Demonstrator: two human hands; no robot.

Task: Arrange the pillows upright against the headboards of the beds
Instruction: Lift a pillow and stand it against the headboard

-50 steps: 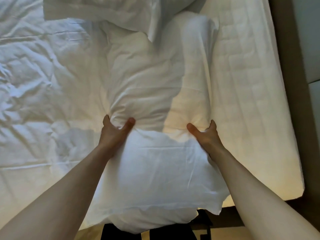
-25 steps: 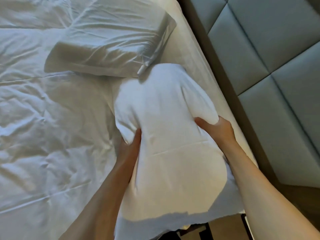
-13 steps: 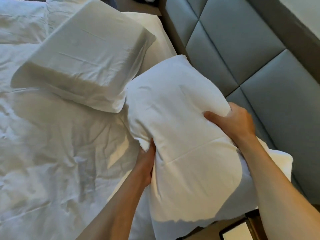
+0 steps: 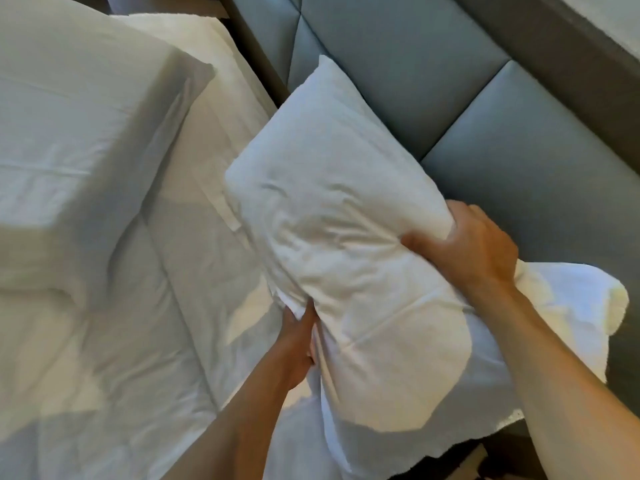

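A white pillow (image 4: 346, 209) is lifted off the bed, tilted, with its far corner touching the grey-blue padded headboard (image 4: 519, 150). My left hand (image 4: 294, 344) grips its lower left edge from beneath. My right hand (image 4: 471, 247) clutches its upper right edge beside the headboard. A second white pillow (image 4: 76, 133) lies flat on the bed at the left, away from the headboard. The held pillow's underside and lower end are hidden.
Rumpled white sheets (image 4: 131, 358) cover the mattress (image 4: 221, 64), whose corner shows at the top. A dark gap (image 4: 256, 53) runs between mattress and headboard. Dark floor (image 4: 464, 462) shows below the pillow at the bottom edge.
Both hands have raised the pillow from lying flat on the sheets and swung it right toward the headboard. The view has turned from the mattress to the headboard.
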